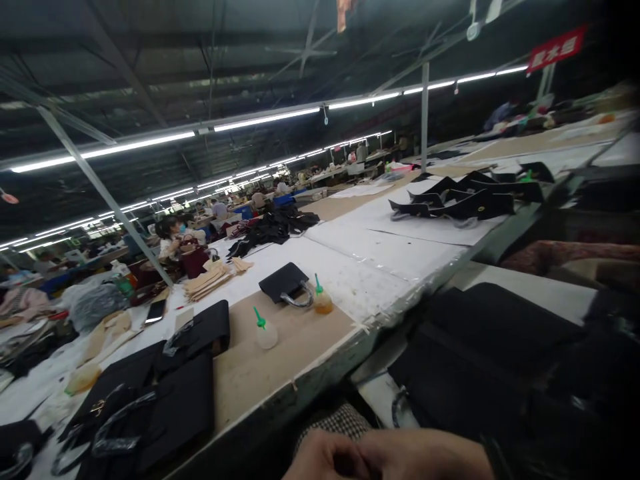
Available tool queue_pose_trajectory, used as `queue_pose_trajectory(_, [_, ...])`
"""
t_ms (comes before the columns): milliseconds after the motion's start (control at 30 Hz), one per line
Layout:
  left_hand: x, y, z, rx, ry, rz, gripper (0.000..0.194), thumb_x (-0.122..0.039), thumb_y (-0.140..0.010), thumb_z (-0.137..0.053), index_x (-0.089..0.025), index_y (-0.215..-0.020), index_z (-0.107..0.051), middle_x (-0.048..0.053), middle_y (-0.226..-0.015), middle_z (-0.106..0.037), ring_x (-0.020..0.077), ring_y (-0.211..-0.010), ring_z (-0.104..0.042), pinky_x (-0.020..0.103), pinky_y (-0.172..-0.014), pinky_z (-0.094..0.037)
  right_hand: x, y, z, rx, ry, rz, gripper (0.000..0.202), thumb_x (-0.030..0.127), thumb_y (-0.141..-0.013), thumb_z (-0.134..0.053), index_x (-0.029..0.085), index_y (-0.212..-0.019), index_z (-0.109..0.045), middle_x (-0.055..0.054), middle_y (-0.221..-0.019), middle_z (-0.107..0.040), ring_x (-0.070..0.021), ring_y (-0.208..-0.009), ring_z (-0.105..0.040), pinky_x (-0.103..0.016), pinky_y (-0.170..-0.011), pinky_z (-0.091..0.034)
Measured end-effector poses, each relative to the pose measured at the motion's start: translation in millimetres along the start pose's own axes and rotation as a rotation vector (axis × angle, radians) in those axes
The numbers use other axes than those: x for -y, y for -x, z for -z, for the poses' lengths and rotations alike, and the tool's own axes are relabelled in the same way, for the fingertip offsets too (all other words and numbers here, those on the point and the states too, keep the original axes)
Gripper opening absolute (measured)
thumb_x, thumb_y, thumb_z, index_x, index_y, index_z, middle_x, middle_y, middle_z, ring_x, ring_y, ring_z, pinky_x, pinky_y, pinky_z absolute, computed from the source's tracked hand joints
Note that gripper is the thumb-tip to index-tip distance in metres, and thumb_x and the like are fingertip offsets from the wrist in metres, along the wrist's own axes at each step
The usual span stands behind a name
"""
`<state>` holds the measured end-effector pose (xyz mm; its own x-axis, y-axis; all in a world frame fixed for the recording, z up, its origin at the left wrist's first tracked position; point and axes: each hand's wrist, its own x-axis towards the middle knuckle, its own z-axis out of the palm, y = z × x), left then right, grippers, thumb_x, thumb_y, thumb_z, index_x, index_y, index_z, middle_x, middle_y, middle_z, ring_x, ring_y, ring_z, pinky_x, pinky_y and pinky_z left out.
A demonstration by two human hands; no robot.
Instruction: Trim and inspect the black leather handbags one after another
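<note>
At the bottom edge of the head view, my left hand [317,457] and my right hand [417,453] meet, fingers curled together. Anything between them is hidden. A checked cloth [340,421] shows just behind them. To their right lie black bag pieces [465,373] on a lower surface. On the table [280,373] to the left stand a clear bottle [267,335] and an amber bottle [323,303], both with green nozzles. Near these lies a small black bag [284,281] with a wrapped handle.
Larger black bags [185,407] cover the table's near left, with a phone [155,311] and tan pieces [213,280] beyond. More black pieces [465,200] lie at the back right. A masked person [175,237] sits across the table. The table's edge runs diagonally.
</note>
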<state>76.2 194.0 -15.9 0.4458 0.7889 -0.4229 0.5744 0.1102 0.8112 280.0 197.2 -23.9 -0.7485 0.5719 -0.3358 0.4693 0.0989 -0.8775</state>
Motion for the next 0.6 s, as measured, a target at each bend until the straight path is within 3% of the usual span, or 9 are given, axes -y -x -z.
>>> queue_pose_trajectory(167, [-5.6, 28.5, 25.1, 0.092, 0.007, 0.003, 0.06, -0.019, -0.044, -0.085, -0.021, -0.099, -0.061, -0.003, -0.093, -0.064, 0.0201, -0.089, -0.055, 0.027, -0.074, -0.043, 7.7, -4.3, 9.0, -0.057, 0.064, 0.007, 0.027, 0.015, -0.064, -0.064, 0.019, -0.089, -0.073, 0.005, -0.066, -0.057, -0.011, -0.055, -0.048, -0.019, -0.048, -0.036])
queue_pose_trajectory(267, [-5.1, 41.4, 41.8, 0.185, 0.048, 0.044, 0.051, -0.018, -0.059, -0.075, -0.02, -0.108, -0.061, 0.0, -0.106, -0.067, 0.0228, -0.1, -0.059, 0.03, -0.085, -0.046, 18.6, -1.2, 24.0, -0.016, 0.16, 0.025, 0.024, 0.011, -0.068, -0.063, 0.016, -0.089, -0.074, 0.006, -0.063, -0.056, -0.0096, -0.056, -0.047, -0.018, -0.052, -0.036])
queue_pose_trajectory(333, [-2.9, 45.7, 46.5, 0.186, 0.034, 0.058, 0.05, -0.017, -0.063, -0.071, -0.019, -0.113, -0.062, 0.0, -0.11, -0.069, 0.024, -0.105, -0.059, 0.031, -0.091, -0.045, 22.6, -3.2, 29.3, 0.028, 0.209, 0.049, 0.021, 0.011, -0.07, -0.064, 0.014, -0.088, -0.074, 0.006, -0.063, -0.055, -0.0094, -0.058, -0.047, -0.018, -0.053, -0.035])
queue_pose_trajectory(467, [5.0, 48.7, 38.5, 0.211, 0.04, 0.039, 0.032, -0.023, -0.071, -0.065, -0.017, -0.102, -0.068, 0.0, -0.098, -0.073, 0.0235, -0.093, -0.064, 0.03, -0.082, -0.049, 18.2, -7.7, 23.2, 0.067, 0.231, 0.084, 0.021, 0.012, -0.074, -0.065, 0.014, -0.093, -0.073, 0.005, -0.066, -0.056, -0.0097, -0.06, -0.049, -0.019, -0.055, -0.036])
queue_pose_trajectory(600, [12.2, 45.0, 28.0, 0.135, -0.018, 0.045, 0.024, -0.033, -0.074, -0.064, -0.017, -0.091, -0.071, 0.0, -0.087, -0.072, 0.0229, -0.088, -0.064, 0.028, -0.078, -0.049, 1.9, -11.0, 14.3, 0.047, 0.242, 0.07, 0.024, 0.016, -0.076, -0.066, 0.016, -0.098, -0.073, 0.004, -0.071, -0.06, -0.0125, -0.067, -0.054, -0.02, -0.06, -0.039])
